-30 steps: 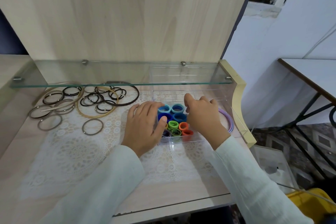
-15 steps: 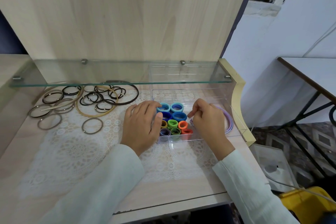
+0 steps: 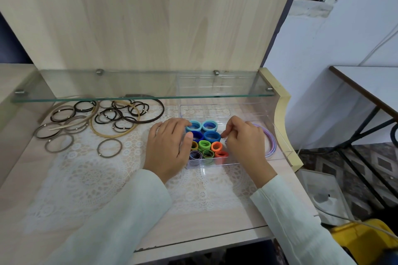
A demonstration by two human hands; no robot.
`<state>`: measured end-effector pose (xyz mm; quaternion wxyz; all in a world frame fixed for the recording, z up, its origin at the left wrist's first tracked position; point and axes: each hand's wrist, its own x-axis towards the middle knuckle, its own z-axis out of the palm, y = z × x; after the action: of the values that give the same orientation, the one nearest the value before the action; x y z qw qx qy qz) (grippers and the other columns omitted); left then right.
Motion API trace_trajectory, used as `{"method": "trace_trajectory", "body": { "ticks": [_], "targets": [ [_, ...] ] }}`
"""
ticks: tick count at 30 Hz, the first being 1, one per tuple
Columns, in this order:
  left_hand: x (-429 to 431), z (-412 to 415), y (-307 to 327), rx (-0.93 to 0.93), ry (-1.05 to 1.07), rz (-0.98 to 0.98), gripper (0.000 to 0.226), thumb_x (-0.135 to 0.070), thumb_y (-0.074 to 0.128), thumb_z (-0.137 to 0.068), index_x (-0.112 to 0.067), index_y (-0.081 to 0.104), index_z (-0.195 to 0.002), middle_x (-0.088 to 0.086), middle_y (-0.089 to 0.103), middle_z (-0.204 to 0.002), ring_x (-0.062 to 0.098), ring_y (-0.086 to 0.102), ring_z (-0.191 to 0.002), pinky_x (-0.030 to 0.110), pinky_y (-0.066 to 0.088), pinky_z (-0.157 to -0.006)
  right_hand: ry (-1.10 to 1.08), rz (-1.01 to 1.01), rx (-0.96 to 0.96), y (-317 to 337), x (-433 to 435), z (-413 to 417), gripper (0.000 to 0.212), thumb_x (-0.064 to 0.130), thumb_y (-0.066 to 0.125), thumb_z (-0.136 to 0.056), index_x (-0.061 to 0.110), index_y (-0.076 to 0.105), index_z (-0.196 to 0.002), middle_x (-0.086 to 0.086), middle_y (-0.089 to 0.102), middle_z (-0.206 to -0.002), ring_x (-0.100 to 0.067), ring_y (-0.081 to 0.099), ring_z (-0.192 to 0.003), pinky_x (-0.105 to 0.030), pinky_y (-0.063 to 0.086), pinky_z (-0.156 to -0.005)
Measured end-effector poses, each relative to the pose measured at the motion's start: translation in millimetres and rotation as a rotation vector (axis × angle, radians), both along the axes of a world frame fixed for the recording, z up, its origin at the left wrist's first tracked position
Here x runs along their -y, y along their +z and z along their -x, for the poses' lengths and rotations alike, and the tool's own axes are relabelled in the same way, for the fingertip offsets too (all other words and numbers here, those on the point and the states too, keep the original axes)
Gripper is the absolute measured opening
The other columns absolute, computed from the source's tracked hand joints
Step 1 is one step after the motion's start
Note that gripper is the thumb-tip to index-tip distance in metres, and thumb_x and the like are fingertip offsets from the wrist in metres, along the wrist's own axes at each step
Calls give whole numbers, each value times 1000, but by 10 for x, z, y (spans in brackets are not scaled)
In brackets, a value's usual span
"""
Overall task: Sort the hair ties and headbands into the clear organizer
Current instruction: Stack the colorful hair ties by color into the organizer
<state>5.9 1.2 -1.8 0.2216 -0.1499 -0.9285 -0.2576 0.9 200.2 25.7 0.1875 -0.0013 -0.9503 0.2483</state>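
- The clear organizer (image 3: 215, 162) stands at the centre right of the frame, on a lace mat (image 3: 86, 178) that covers the counter (image 3: 204, 228).
- Its left compartment holds the coloured hair ties (image 3: 207, 144). They stand on edge in tight rows, probably so that more of them fit and each colour shows.
- The lilac headbands (image 3: 271, 142) lie curved in the right compartment, which looks long enough for them.
- The left hand (image 3: 170, 148) rests against the left wall of the organizer, with fingers nearly straight and holding nothing. I judge that it steadies the box.
- The right hand (image 3: 245, 144) is over the middle of the organizer. Its fingers are curled, with the tips close together beside a blue tie. Whether they pinch something, I cannot tell.
- The brown and black hair ties (image 3: 120, 114) lie unsorted at the upper left, well apart from the organizer, so the task seems about half done.
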Motion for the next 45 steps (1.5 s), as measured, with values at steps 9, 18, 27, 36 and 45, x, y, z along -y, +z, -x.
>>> {"method": "trace_trajectory", "body": {
  "ticks": [9,18,27,36,45],
  "targets": [
    [8,-8,7,-4,-10,5,48,-41,19,-99,-22,60,-118,-8,61,-118,11,52,-114,33,29,-104,43,20,-70,-32,-9,-3,20,11,37,-76,22,53,-71,3,67,-66,-19,54,-68,-43,47,-73],
    [27,-56,62,-75,-227,-51,41,-34,31,-98,-20,68,-111,-7,62,-121,12,54,-115,32,33,-101,283,259,-146,-52,-106,-2,31,-6,40,-72,24,48,-71,12,67,-69,-18,57,-68,-38,48,-60],
    [65,-81,43,-135,-381,-62,41,-30,37,-98,-22,76,-108,-4,63,-128,16,51,-126,35,31,-106,388,272,-215,-85,-170,-61,21,-6,43,-70,9,59,-67,11,64,-65,-17,57,-65,-41,49,-57],
    [66,-75,42,-82,-353,-17,42,-32,36,-98,-26,77,-106,-4,61,-134,18,49,-129,39,31,-108,410,262,-185,-86,-169,-66,19,-3,44,-70,10,57,-66,8,63,-65,-16,57,-65,-41,49,-58],
    [65,-81,58,-69,-377,17,41,-34,38,-96,-27,73,-116,-4,58,-137,19,48,-131,41,31,-108,455,306,-148,-32,-151,-96,26,-5,45,-70,19,54,-69,15,71,-72,-21,62,-72,-41,49,-67]
  ]
}}
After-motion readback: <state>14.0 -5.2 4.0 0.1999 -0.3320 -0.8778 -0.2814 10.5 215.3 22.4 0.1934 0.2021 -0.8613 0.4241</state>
